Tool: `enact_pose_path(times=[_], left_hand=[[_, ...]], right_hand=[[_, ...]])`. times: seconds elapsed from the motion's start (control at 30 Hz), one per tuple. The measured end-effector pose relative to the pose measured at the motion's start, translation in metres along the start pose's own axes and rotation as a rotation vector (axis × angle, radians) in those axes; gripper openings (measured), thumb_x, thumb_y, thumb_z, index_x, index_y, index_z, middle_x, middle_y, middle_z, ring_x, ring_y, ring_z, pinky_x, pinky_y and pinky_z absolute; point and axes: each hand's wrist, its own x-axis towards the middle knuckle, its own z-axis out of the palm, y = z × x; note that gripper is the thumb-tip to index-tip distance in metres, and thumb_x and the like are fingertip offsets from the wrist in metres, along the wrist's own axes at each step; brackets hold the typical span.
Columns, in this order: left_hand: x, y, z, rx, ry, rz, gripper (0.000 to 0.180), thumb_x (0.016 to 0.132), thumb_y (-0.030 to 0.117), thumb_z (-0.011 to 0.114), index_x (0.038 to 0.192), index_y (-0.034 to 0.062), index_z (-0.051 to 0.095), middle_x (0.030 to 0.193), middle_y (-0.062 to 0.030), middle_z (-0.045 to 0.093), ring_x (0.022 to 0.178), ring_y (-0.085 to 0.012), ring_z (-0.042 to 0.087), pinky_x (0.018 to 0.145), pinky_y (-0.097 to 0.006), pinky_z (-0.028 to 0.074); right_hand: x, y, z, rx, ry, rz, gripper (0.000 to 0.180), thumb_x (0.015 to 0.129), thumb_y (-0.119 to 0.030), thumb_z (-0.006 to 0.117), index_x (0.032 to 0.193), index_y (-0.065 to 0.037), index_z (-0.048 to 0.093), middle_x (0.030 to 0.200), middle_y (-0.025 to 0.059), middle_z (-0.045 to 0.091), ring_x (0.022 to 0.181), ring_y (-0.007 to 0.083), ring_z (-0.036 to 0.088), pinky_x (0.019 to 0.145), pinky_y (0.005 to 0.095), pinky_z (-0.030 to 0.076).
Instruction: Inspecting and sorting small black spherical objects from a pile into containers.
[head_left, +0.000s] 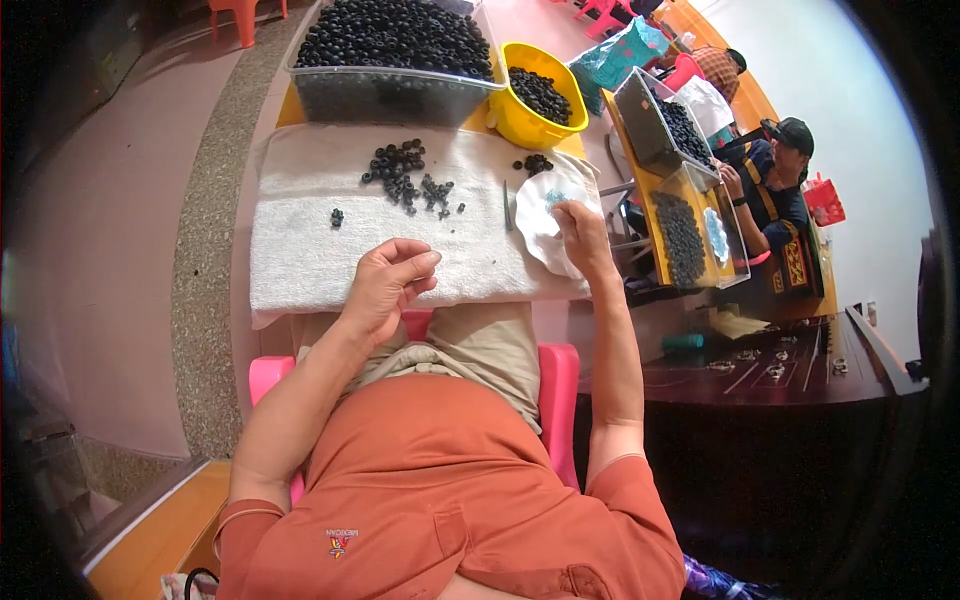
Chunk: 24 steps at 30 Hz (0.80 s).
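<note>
My left hand [390, 285] is raised over the near edge of a white towel [300, 255], thumb and fingertips pinched together; whatever they hold is too small or hidden to make out. My right hand [585, 240] reaches down into a white wavy-rimmed plate [535, 232], its fingers closed beside a little heap of tiny pale-blue pieces [556, 198]. A loose pile of small black ring-like parts [397, 170] lies on the towel, with smaller groups apart from it. Left of the plate rests a thin dark tool [507, 205].
Behind the towel stand a clear bin [390, 95] and a yellow basin [515, 118], both filled with black parts. To the right, a co-worker [775, 185] sits by more bins [665, 125]. A dark table [760, 370] holds small metal pieces.
</note>
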Motion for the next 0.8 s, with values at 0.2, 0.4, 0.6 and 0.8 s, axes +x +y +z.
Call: enact_pose_path(times=[0.2,0.4,0.6,0.8], left_hand=[[0.000,-0.002,-0.001,-0.012,-0.004,0.011,0.013,0.087,0.007,0.070,0.099,0.0064,0.064,0.092,-0.0052,0.068,0.079,-0.0109,0.064,0.072,-0.025,0.056],[-0.002,0.001,0.003,0.022,-0.015,0.000,0.016,0.087,0.008,0.071,0.101,0.0069,0.065,0.089,-0.0028,0.067,0.078,-0.0094,0.063,0.072,-0.025,0.055],[-0.004,0.000,0.002,0.052,-0.036,0.009,0.015,0.089,0.009,0.069,0.103,0.0066,0.064,0.091,-0.0033,0.068,0.078,-0.0096,0.064,0.073,-0.026,0.056],[-0.005,-0.002,0.004,0.062,-0.088,-0.004,0.013,0.091,0.011,0.066,0.102,0.0055,0.064,0.088,-0.0020,0.065,0.078,-0.0098,0.063,0.073,-0.026,0.056]], right_hand=[[-0.003,-0.009,0.002,0.294,-0.016,0.096,0.014,0.092,-0.006,0.063,0.098,0.006,0.065,0.080,0.0058,0.066,0.070,0.0111,0.064,0.064,0.0247,0.053],[-0.006,-0.006,0.003,0.453,-0.023,0.117,0.012,0.090,-0.002,0.065,0.098,0.006,0.066,0.082,0.0049,0.066,0.074,0.0093,0.063,0.068,0.0234,0.054],[-0.010,-0.019,0.000,0.318,-0.036,0.066,0.011,0.087,0.002,0.066,0.097,0.005,0.066,0.082,0.0042,0.066,0.074,0.0092,0.063,0.068,0.0231,0.053],[-0.022,-0.057,0.020,0.686,-0.150,0.023,0.016,0.084,0.008,0.067,0.098,0.002,0.064,0.089,0.0012,0.064,0.079,0.0073,0.060,0.070,0.0211,0.048]])
